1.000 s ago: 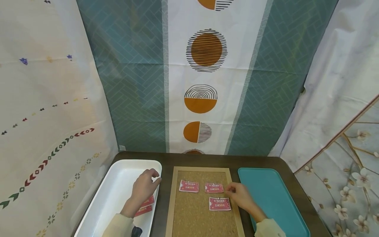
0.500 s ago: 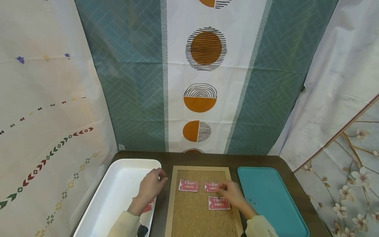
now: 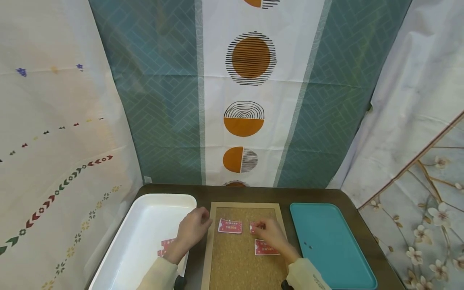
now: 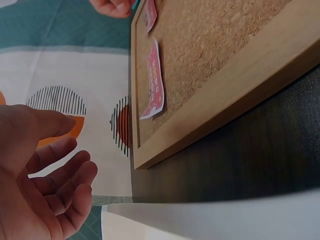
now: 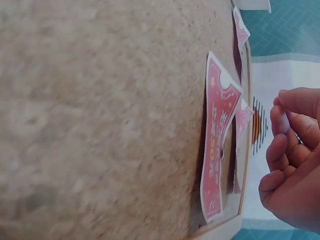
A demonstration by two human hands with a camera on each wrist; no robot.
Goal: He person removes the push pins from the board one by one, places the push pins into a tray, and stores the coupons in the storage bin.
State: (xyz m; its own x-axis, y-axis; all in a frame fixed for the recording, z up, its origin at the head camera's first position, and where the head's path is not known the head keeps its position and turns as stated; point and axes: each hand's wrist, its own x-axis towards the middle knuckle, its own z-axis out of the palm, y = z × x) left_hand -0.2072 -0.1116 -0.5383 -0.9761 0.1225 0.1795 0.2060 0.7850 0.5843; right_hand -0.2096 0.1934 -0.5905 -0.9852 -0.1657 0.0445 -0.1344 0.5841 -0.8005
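Observation:
My left hand (image 3: 193,227) is between the white tray (image 3: 150,201) and the corkboard (image 3: 241,268), fingers loosely bent and holding nothing. My right hand (image 3: 270,230) is over the board's upper right, thumb and index fingertips close together with nothing visible between them. It partly covers the upper right pink coupon (image 3: 251,227) in the head view. A lower right coupon (image 3: 265,249) lies below that hand. The upper left coupon (image 3: 230,226) lies between the hands, a small pin at its top edge. More pink coupons (image 3: 167,244) are in the white tray, partly behind my left wrist.
A teal tray (image 3: 333,249) stands right of the board, with a few tiny pins (image 3: 307,245) in it. The board has a raised wooden frame (image 4: 220,95). Dark tabletop (image 3: 246,193) shows around everything, and patterned cloth (image 3: 239,100) hangs behind.
My left hand has moved right, from over the white tray toward the board's left edge. My right hand has moved left from the board's right edge, uncovering the pins in the teal tray.

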